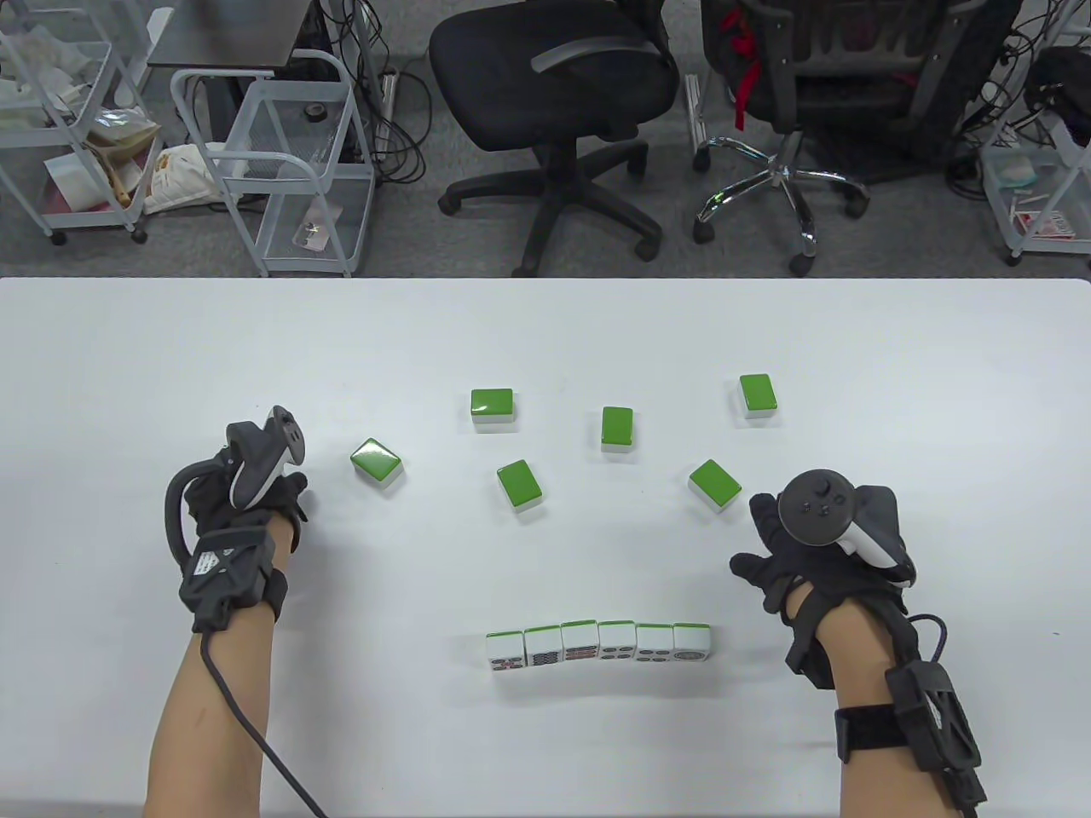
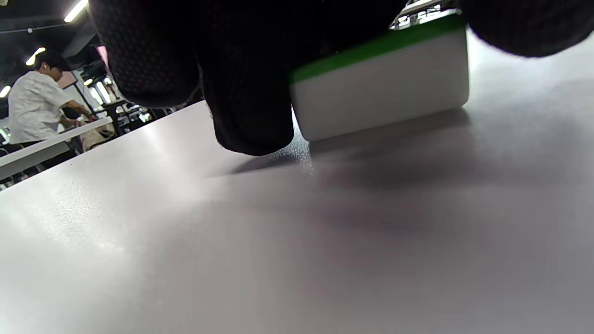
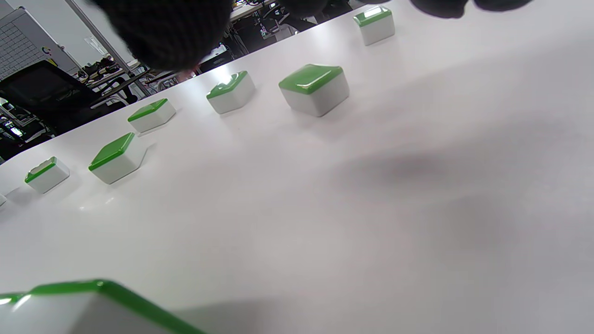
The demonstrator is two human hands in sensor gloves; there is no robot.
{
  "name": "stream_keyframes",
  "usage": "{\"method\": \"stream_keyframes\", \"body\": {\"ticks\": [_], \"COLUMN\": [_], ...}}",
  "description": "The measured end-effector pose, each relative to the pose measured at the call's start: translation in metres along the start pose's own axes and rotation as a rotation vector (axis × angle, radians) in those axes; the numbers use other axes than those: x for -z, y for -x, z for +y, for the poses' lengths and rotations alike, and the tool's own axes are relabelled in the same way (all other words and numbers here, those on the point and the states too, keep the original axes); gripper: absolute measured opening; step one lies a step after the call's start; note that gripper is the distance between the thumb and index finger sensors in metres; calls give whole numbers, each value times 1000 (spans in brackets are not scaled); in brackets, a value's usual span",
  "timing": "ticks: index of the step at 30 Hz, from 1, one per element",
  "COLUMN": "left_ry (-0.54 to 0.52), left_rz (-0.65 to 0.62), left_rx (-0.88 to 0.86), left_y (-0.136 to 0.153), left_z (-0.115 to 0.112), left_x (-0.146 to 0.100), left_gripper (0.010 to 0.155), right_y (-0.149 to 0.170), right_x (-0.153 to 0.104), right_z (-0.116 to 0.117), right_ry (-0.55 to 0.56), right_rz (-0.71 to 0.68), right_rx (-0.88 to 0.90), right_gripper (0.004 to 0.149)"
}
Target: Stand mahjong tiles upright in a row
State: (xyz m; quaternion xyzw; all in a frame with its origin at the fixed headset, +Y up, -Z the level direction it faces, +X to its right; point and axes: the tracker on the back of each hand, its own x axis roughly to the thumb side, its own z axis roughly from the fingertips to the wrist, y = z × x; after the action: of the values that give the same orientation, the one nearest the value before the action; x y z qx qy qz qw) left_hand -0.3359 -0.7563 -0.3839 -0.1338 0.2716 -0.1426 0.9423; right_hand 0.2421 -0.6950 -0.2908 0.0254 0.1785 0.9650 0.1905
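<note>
The left hand has its fingers touching a flat green-backed tile on the surface; whether they actually grip it I cannot tell. The right hand rests with fingers spread and holds nothing, near another flat tile. Six tiles lie flat; the upright row of six stands near the front edge. Risk, as I judge it: a hand or trailing glove cable brushing the row could topple it domino-fashion. Tile faces show markings, but no readable writing or brand.
</note>
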Motion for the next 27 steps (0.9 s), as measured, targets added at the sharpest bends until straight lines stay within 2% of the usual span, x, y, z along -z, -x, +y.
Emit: {"method": "stream_keyframes", "body": {"ticks": [2, 6, 8, 10, 12, 14, 18, 20, 23, 27], "left_ry": [-26, 56, 110, 112, 131, 162, 242, 328, 427, 598], "left_rz": [-8, -36, -60, -67, -98, -158, -383, -544, -721, -924], "left_rx": [28, -66, -104, -142, -141, -220, -339, -393, -439, -405], "left_y": [-2, 3, 8, 14, 21, 28, 32, 23, 4, -31], "left_z": [0, -2, -4, -7, -5, 3, 23, 29, 27, 12], "left_x": [-1, 1, 1, -2, -6, -15, -49, -78, -113, -159], "left_gripper": [78, 71, 75, 78, 80, 79, 79, 79, 79, 78], "right_y": [0, -1, -2, -2, -3, -3, -4, -4, -4, -4], "right_x": [0, 0, -1, -1, -1, -1, 0, 0, 0, -1], "right_z": [0, 0, 0, -1, -1, -1, -1, 0, 0, 1], "right_ry": [2, 3, 4, 7, 11, 9, 12, 13, 13, 8], "right_rz": [1, -5, -10, -15, -19, -23, -29, -31, -31, -34], "right_rx": [2, 3, 4, 5, 4, 4, -1, -1, 1, 1], "right_gripper": [81, 80, 80, 80, 80, 80, 81, 81, 81, 81]}}
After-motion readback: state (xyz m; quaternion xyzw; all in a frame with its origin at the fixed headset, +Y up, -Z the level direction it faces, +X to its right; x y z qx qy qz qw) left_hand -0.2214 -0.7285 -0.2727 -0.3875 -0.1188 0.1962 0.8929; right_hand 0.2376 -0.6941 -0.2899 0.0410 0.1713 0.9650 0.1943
